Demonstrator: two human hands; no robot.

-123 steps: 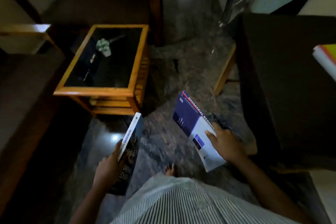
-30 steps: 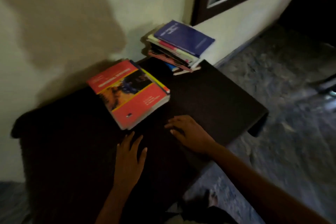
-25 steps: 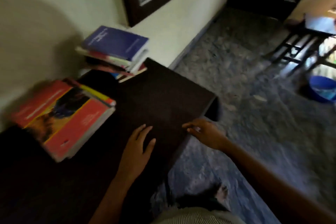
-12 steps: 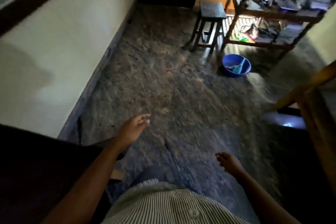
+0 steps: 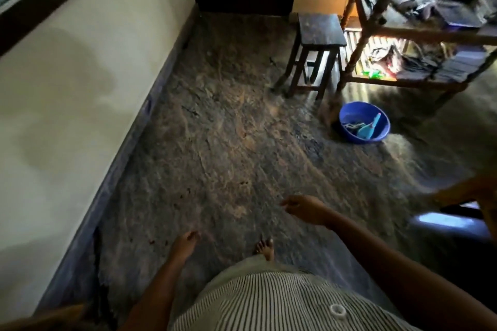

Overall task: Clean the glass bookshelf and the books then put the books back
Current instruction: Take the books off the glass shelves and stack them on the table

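A wooden bookshelf (image 5: 419,32) with glass shelves stands at the far right, holding dark books and loose items. No book is in my hands. My left hand (image 5: 185,246) hangs low over the stone floor, fingers loosely curled, holding nothing. My right hand (image 5: 305,208) is raised a little further forward, fingers apart and relaxed, also holding nothing. Both hands are well short of the shelf.
A dark wooden stool (image 5: 317,48) stands beside the shelf. A blue basin (image 5: 364,122) with a blue brush and cloth sits on the floor by the shelf's leg. A cream wall (image 5: 80,75) runs along the left. A wooden furniture edge (image 5: 478,191) juts in at right.
The view swung from the dark seat with the stacked books toward the shelf. My hands left the seat; the left hand dropped lower and the right hand rose forward.
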